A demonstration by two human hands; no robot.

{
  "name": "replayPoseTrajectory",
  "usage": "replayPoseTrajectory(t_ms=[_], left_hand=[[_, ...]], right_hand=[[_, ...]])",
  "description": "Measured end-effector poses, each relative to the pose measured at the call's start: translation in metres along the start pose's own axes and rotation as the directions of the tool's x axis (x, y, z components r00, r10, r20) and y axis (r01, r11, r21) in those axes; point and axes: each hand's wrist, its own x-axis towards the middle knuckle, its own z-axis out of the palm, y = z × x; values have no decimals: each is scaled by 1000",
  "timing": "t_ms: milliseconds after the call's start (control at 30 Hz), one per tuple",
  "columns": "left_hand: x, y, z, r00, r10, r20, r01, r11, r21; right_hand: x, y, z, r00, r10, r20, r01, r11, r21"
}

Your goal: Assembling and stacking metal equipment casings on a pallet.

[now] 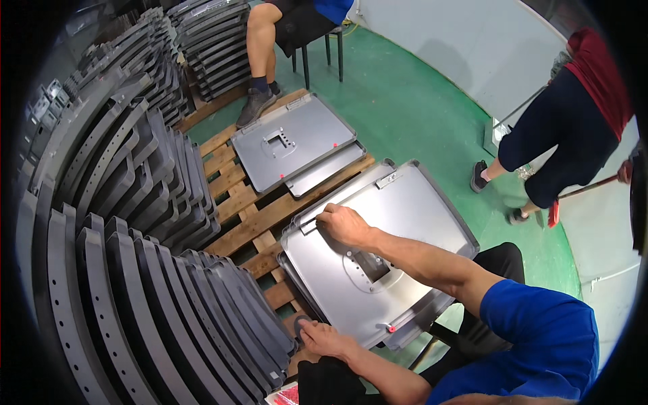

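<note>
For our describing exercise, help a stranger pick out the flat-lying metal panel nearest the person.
Find the wooden pallet. At its near end, look for the uppermost silvery panel. Unlike the farther panel, it has the right hand over it.

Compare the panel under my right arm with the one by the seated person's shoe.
The near panel has the right hand over its edge; the far panel has no hand on it. The near panel looks brighter, the far panel duller. One red spot shows on the near panel, two on the far panel. Both are metal with a rectangular opening.
</note>
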Motion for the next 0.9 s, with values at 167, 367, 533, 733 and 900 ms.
replayPoseTrajectory(t_ms=[167,367,533,733,900], left_hand=[[-9,23,2,924,-138,357,284,873,-397],[-15,-1,14,838,-301,455,496,768,-404],[-23,1,19,764,-324,558,573,738,-356],[-27,-2,23,738,-361,570,598,741,-305],[-28,0,19,798,-355,486,532,794,-294]], right_hand=[[-21,-48,-32,994,-85,74,70,979,192],[-60,-92,-76,780,-595,196,524,791,315],[-81,-91,-67,672,-635,382,641,756,129],[-85,-90,-71,651,-596,471,645,761,70],[-83,-97,-71,642,-614,459,645,757,109]])
